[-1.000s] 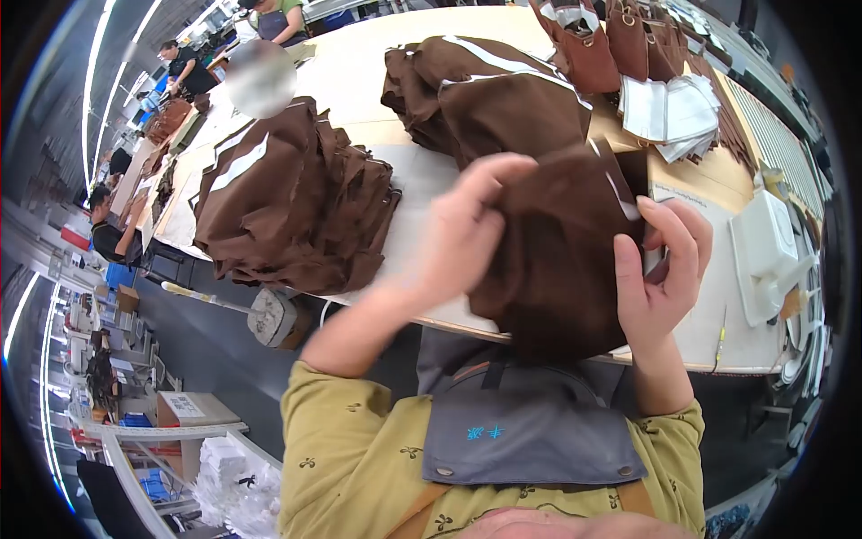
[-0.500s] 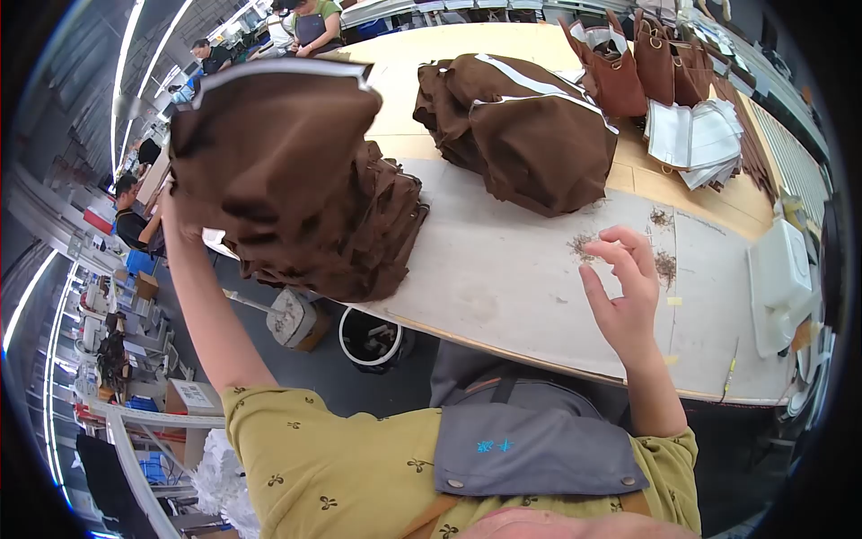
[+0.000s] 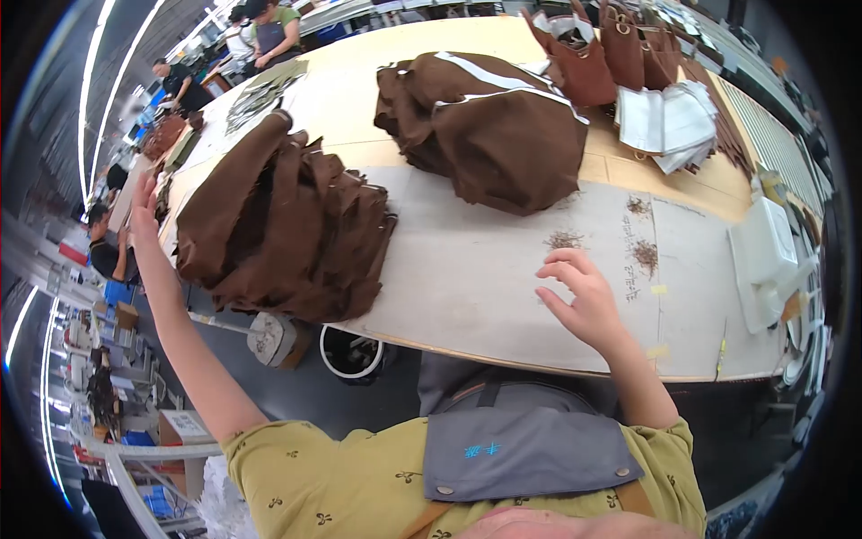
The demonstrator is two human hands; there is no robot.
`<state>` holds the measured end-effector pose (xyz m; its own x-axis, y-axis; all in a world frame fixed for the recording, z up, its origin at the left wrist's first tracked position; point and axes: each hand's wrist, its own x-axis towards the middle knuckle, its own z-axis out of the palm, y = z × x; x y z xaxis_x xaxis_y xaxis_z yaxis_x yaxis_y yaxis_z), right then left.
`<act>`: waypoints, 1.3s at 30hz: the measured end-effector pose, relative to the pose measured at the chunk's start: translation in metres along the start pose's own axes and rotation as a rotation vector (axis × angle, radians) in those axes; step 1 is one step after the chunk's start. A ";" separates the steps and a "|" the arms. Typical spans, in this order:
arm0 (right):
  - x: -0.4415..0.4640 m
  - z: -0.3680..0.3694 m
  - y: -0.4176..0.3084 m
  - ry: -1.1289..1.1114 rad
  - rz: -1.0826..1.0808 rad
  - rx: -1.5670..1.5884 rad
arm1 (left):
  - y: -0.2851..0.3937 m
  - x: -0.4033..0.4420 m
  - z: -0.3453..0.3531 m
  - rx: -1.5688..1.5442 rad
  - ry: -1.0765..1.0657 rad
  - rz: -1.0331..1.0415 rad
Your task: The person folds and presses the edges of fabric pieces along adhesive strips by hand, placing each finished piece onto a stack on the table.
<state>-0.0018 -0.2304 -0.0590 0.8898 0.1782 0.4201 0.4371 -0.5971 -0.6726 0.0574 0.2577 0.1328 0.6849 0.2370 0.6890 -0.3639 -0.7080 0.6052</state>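
Observation:
A tall, uneven pile of brown fabric pieces (image 3: 287, 225) stands at the table's left front. Just left of it my left hand (image 3: 144, 207) is raised, fingers extended, holding nothing. Over the grey table covering, my right hand (image 3: 579, 292) hovers with its fingers apart and slightly curled, also holding nothing. Farther back in the middle lies a second brown fabric pile (image 3: 512, 144) with white strips across its top. Small heaps of brown thread scraps (image 3: 645, 258) lie on the covering beyond my right hand.
Brown leather bags (image 3: 584, 67) and white panels (image 3: 669, 121) sit at the back right. A white plastic container (image 3: 763, 260) stands on the right, near a thin yellow tool (image 3: 721, 350). Below the front edge is a bucket (image 3: 352, 353). Other people (image 3: 269, 34) work at the back left.
The brown piece first held between both hands was carried left by my left hand and now lies on the left pile. My left hand has let go; my right hand has moved slightly left.

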 end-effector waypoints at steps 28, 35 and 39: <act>0.197 0.028 0.045 0.531 -0.523 -0.484 | 0.032 -0.244 0.166 -0.152 -0.468 0.425; 0.055 -0.025 -0.001 0.455 -0.524 -0.378 | 0.051 -0.220 0.188 -0.369 -0.535 0.186; 0.016 -0.035 -0.005 0.388 -0.513 -0.287 | 0.082 -0.211 0.209 -0.552 -0.603 0.228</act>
<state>0.0058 -0.2520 -0.0274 0.4461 0.2325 0.8642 0.6898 -0.7046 -0.1665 0.0150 0.0104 -0.0465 0.7200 -0.3781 0.5819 -0.6822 -0.2319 0.6934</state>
